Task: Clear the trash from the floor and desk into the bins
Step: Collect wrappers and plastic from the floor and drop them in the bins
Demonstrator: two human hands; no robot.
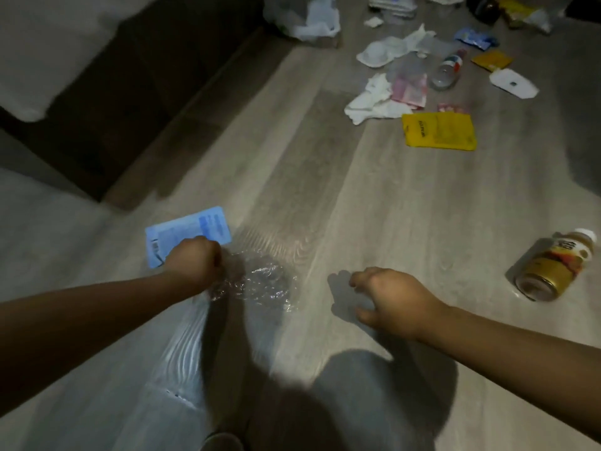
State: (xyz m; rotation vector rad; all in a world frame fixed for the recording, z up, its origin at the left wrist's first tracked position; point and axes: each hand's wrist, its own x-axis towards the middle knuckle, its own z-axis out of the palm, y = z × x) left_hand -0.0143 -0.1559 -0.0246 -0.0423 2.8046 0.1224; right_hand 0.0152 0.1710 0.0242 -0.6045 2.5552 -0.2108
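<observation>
Landmark: yellow packet (439, 130), flat on the wood floor (325, 190).

- Dark furniture base (107, 102): far left of the yellow packet, along the floor edge.
- Blue packet (188, 232): well left of the yellow packet and nearer the camera. One corner is hidden behind the left hand; cannot tell whether it is held or only lies on the floor.
- Left hand (195, 265): closed in a fist, gripping crumpled clear plastic (260, 281) that bunches out to the right of the knuckles and trails down towards the camera.
- White plastic bag (302, 17): left of the yellow packet, far end of the floor.
- Tissues (374, 102): just left of the yellow packet, almost touching its corner.
- Right hand (393, 301): nearer the camera than the yellow packet, palm down, fingers loosely curled, holding nothing.
- Pink packet (409, 89) and clear bottle (447, 71): just beyond the yellow packet.
- Brown bottle (553, 265): right of the yellow packet and nearer the camera, on its side, white cap pointing away.
</observation>
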